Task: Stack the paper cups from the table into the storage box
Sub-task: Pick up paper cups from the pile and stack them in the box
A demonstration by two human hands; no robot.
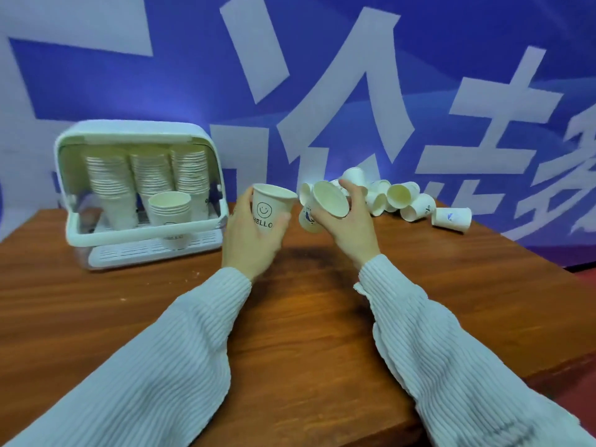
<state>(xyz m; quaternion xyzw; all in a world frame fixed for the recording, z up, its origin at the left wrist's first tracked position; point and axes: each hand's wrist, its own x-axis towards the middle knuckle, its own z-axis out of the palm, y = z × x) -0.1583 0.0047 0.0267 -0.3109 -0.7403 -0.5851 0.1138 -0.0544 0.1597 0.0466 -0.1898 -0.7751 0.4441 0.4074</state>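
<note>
behind the table hangs a blue banner (322, 59) with large white characters, filling the whole back of the view. below it, the brown wooden table (306, 317) spreads across the lower half. at its left rear sits the white storage box (142, 227), its lid raised, with three tall stacks of paper cups (151, 171) standing along the back and a shorter stack (170, 206) in front of them, all mouth up. at the right rear of the table lies a heap of loose paper cups (400, 196), most tipped on their sides, one with a blue mark (451, 219) lying apart at the heap's right edge. two arms in ribbed white sleeves (451, 350) reach in from the bottom. the left hand (251, 233) grips an upright cup printed with a smiley face and "hello" (267, 211), fingers curled round its wall, between the box and the heap. the right hand (351, 221) holds a tilted cup (329, 201), mouth turned toward the camera, just beside the first; another cup edge shows behind it, though blur makes its nesting unclear.
</note>
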